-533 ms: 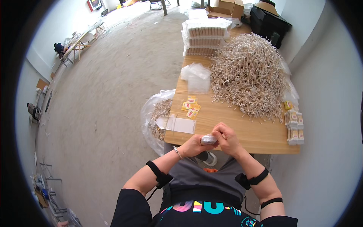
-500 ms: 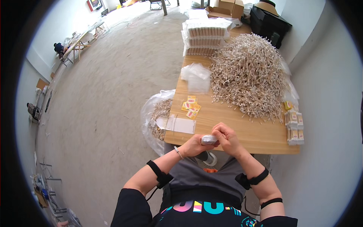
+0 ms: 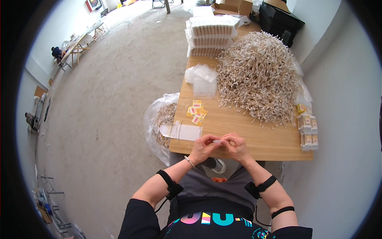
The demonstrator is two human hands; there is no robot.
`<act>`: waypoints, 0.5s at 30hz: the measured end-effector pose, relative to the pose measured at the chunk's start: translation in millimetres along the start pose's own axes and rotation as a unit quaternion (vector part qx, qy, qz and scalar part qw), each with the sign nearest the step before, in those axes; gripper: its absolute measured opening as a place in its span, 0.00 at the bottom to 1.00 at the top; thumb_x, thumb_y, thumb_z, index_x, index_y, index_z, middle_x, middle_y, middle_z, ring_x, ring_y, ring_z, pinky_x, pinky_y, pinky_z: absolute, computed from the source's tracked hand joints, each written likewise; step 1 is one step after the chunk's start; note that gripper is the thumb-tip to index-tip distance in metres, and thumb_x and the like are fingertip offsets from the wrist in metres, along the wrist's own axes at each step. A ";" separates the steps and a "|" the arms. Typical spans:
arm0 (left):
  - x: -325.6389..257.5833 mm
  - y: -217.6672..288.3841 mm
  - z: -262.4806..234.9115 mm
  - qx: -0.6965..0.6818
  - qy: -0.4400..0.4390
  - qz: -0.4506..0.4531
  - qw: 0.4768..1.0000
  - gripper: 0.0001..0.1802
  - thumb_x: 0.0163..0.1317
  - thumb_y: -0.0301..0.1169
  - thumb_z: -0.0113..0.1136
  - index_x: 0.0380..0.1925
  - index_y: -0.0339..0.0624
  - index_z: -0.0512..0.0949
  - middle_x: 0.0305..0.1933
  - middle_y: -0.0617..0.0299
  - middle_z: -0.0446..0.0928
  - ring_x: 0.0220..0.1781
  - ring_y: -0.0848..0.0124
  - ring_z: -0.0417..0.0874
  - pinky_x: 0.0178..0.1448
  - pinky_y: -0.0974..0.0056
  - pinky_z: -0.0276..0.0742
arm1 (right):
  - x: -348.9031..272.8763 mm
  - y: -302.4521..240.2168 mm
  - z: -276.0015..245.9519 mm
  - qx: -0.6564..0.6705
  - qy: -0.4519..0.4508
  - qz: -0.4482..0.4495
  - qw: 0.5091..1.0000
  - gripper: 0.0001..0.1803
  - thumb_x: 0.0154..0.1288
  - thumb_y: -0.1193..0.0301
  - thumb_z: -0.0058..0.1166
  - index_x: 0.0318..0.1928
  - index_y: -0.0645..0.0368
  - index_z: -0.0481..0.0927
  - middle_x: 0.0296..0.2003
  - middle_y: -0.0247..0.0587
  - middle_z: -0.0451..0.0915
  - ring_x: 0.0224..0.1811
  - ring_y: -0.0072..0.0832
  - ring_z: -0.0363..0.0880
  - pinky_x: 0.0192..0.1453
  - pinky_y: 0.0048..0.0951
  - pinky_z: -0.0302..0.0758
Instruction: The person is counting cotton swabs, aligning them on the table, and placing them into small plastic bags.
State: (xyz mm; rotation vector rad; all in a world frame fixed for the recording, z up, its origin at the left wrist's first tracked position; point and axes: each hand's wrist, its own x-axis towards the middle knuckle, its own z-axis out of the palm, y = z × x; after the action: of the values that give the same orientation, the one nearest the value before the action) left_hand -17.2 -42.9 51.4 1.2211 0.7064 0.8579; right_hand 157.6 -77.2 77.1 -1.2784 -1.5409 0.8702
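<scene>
At the near edge of the table, my left hand [image 3: 203, 147] and my right hand [image 3: 235, 145] meet with bent fingers around a small shiny plastic packet [image 3: 217, 141]. Only a pale strip of it shows between the fingertips; its contents are hidden. Just left of my hands lies a flat white card or tray [image 3: 190, 132] with a thin band or stick across it. Yellow-and-white printed cards [image 3: 197, 112] lie loosely beyond that. A great heap of cotton swabs [image 3: 258, 75] covers the table's far right part.
Clear plastic bags [image 3: 205, 81] lie at the table's left edge, before stacked packs of swabs [image 3: 211, 36]. Filled small packets [image 3: 307, 133] stand along the right edge. A clear sack of swabs [image 3: 159, 127] is on the floor at left. Cardboard boxes [image 3: 234, 8] sit behind.
My hands have closed in on the packet, which shows less and lies turned flatter between the fingers. The whole view has shifted slightly.
</scene>
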 end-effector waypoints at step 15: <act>19.9 -5.6 -5.2 -0.061 -0.032 -0.117 0.991 0.03 0.60 0.26 0.57 0.32 0.38 0.74 0.39 0.65 0.75 0.40 0.80 0.73 0.49 0.73 0.69 | 8.1 33.2 -7.1 0.312 -0.085 0.191 0.927 0.05 0.62 0.71 0.56 0.30 0.56 0.78 0.27 0.24 0.75 0.31 0.12 0.68 0.37 0.16 0.66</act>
State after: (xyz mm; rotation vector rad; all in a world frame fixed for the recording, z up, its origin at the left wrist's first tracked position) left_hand -10.4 -23.9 44.6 1.0287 0.7185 0.6553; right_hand 174.8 -62.5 50.4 -1.0470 -1.0046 1.6069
